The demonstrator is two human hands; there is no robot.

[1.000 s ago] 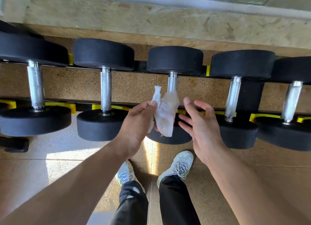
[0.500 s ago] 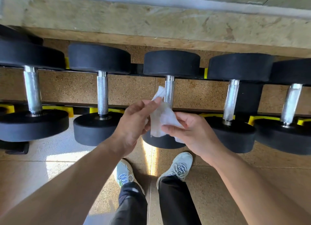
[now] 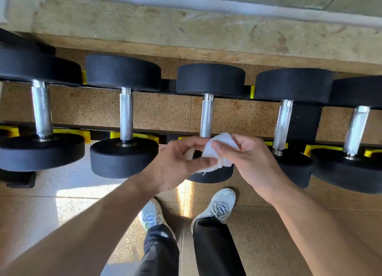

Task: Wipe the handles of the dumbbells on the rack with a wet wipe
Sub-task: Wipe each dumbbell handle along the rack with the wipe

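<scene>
Head view: long black dumbbell rack with yellow cradles, carrying five black rubber-ended dumbbells with knurled steel handles. Left hand and right hand, both pinching crumpled white wet wipe between curled fingers, just in front of middle dumbbell's handle.

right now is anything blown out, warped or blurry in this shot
Head view: sun patch on the tan speckled floor is blown out; the white crumpled wet wipe loses detail in glare; wide-angle bends the black dumbbell rack; the far-left black dumbbell looks slightly smeared.
</scene>
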